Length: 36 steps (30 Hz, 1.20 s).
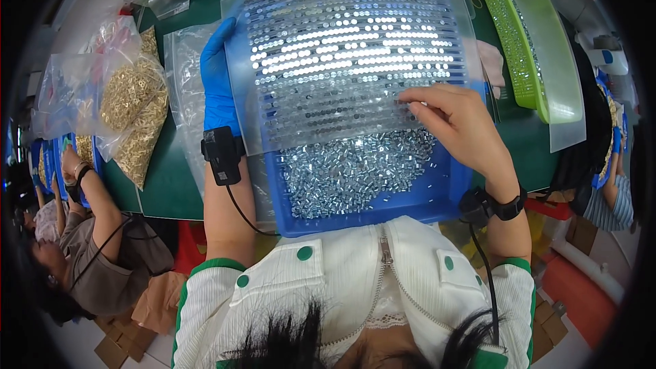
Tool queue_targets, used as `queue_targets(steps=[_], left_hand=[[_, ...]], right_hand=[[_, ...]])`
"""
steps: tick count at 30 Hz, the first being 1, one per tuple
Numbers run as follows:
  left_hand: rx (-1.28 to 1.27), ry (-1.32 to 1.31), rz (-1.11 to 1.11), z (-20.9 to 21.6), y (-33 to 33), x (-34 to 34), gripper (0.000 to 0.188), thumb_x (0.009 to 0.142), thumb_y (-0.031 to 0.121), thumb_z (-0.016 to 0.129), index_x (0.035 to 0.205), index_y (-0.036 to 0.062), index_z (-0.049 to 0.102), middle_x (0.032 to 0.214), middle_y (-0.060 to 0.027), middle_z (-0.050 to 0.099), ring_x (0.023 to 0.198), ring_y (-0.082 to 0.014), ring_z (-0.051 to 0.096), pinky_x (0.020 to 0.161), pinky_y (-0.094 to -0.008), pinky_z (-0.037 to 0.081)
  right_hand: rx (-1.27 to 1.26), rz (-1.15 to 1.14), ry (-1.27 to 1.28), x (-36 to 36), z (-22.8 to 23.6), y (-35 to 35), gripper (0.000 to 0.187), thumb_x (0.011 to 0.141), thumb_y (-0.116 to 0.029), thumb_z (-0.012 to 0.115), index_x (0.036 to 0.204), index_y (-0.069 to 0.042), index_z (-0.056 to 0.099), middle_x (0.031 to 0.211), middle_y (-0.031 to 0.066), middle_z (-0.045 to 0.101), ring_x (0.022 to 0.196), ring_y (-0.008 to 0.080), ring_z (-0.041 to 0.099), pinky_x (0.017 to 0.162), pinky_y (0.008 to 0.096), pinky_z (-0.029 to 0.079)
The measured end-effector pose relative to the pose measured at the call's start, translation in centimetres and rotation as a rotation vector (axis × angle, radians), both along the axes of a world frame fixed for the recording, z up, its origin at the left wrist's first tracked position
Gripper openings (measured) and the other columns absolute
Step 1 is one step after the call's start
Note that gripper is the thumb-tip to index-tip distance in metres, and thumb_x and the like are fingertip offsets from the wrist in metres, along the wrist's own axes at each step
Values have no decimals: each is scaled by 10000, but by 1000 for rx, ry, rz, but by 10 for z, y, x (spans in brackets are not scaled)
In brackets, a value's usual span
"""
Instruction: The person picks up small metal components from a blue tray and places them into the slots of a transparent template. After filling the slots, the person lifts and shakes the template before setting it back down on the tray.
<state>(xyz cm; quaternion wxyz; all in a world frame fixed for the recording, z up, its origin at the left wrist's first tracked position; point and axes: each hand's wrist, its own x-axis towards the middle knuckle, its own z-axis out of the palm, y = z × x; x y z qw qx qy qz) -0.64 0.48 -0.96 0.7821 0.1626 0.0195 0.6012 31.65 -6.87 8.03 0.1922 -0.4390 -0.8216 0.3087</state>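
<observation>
The blue-gloved left hand (220, 89) has its fingers closed on the left edge of a clear panel (263, 140) set with rows of small round pieces (355, 52), tilted above a blue tray (451, 174) of metal bits (342, 174), while the bare right hand (454, 113) brings its fingers nearly together over the panel, gripping what, if anything, I cannot tell.

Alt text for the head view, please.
A blue-gloved left hand holds a clear sheet with rows of small shiny pieces over a blue tray of loose silvery pieces; the bare right hand is at its lower rows. Gold-coloured parts in clear bags lie left, a green basket right.
</observation>
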Motion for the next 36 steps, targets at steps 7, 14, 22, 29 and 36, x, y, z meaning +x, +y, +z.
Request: queue_targets(steps=[7,14,22,29,36], left_hand=[[-53,35,28,0,-1,0,443,898,121,400,1311,-33,355,1283,-188,453,1161,-278,475,1010,-390,366],[35,-38,-35,0,0,2,452,895,133,402,1317,-21,354,1295,-187,442,1159,-285,478,1001,-398,376],[-185,281,203,17,-8,11,467,890,140,414,1333,7,346,1291,-171,454,1163,-279,475,1007,-395,367],[-118,238,142,4,-2,3,466,891,153,430,1330,16,353,1280,-152,472,1139,-257,496,986,-366,390],[-118,202,129,3,-3,2,423,879,147,465,1278,11,421,1214,-133,529,1070,-235,544,940,-338,430]], right_hand=[[24,101,17,-30,-5,-4,191,829,-100,570,1001,-41,628,754,119,609,623,218,555,586,311,435],[40,103,8,-29,-4,-3,212,827,-99,568,1027,-43,613,755,123,604,597,220,553,575,310,438],[5,108,-41,-46,4,-7,218,826,-108,570,1031,-48,609,804,127,620,619,236,573,594,309,450],[98,189,-108,-71,-2,-11,250,835,-140,554,1071,-66,593,866,143,633,729,309,598,654,355,472],[73,216,-106,-86,-1,-11,264,836,-141,552,1088,-71,587,893,147,635,737,316,600,669,360,477]])
